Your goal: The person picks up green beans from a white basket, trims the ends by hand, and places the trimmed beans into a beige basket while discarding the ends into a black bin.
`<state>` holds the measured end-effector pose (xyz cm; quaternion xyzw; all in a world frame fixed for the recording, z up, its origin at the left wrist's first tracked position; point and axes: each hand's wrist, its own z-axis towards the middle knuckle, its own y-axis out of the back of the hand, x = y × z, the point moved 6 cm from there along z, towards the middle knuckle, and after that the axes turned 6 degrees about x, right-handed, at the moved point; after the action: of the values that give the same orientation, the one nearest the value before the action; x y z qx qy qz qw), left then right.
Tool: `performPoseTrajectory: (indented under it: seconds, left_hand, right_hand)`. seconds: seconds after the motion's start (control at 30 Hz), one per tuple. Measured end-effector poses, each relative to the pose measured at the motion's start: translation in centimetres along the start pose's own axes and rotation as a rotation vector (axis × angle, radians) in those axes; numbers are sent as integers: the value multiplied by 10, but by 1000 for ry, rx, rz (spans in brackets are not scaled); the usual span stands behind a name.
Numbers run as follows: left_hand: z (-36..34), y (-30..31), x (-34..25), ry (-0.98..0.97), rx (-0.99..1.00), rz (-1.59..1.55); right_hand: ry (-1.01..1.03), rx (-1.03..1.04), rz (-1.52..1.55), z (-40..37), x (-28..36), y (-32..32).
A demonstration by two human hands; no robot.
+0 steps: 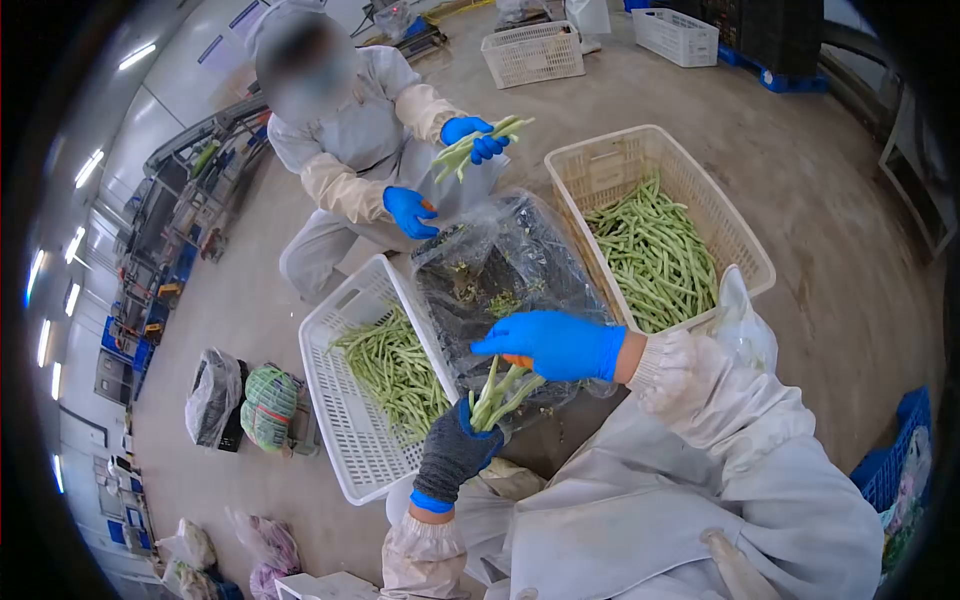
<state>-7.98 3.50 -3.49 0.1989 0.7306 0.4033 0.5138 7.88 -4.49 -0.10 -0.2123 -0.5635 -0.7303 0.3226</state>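
Note:
My left hand (455, 455), in a dark grey glove over a blue one, is closed round a bunch of green beans (490, 402). My right hand (555, 345), gloved in blue, is at the tops of those beans, its fingers bent round something orange (518, 360). Beneath both hands lies a black crate (450, 290) covered with clear plastic and bean scraps. A white basket (352, 470) of beans stands left of it, and a cream basket (735, 220) of beans stands to the right.
Across the crate a co-worker (370, 130) in blue gloves holds several beans. White baskets (533, 55) stand at the back. A green bundle (268, 408) and a plastic-covered box (213, 400) are on the floor at left. A blue crate (885, 465) is at the far right.

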Motion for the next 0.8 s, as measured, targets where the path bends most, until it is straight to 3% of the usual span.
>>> performPoseTrajectory:
  seconds: [0.1, 0.17, 0.3, 0.37, 0.4, 0.47, 0.5, 0.57, 0.6, 0.63, 0.7, 0.8]
  left_hand:
    - [-1, -2, 6, 1, -4, 17]
    - [-2, -2, 8, -38, -33, 5]
    - [1, -6, 6, 46, 60, 50]
    - [2, -8, 5, 1, -20, 213]
    - [-3, -6, -1, 8, -23, 208]
    - [-15, 9, -20, 32, -64, 302]
    - [-15, 12, -21, 35, -68, 303]
    - [-17, 12, -30, -52, -101, 475]
    - [-16, 12, -31, -55, -99, 471]
    - [-14, 12, -33, -67, -90, 520]
    - [-13, 10, -33, -76, -77, 568]
    - [-13, 9, -35, -132, -96, 651]
  right_hand:
    - [52, 108, -102, 4, -4, -20]
    - [122, 48, -286, 1, 0, -21]
    - [65, -17, -368, -3, 1, -28]
    - [-299, -200, 122, -12, -42, -28]
    - [-297, -190, 123, -18, -60, -23]
    - [-635, -247, -178, -36, -109, 4]
    - [-630, -246, -177, -32, -105, 6]
    - [-50, -517, -481, -28, -57, 20]
    - [-57, -354, -249, -21, -43, 14]
    - [-61, -353, -251, -19, -23, 20]
    - [-155, 240, 165, -10, -4, -9]
    - [-42, 325, 37, -6, -3, -29]
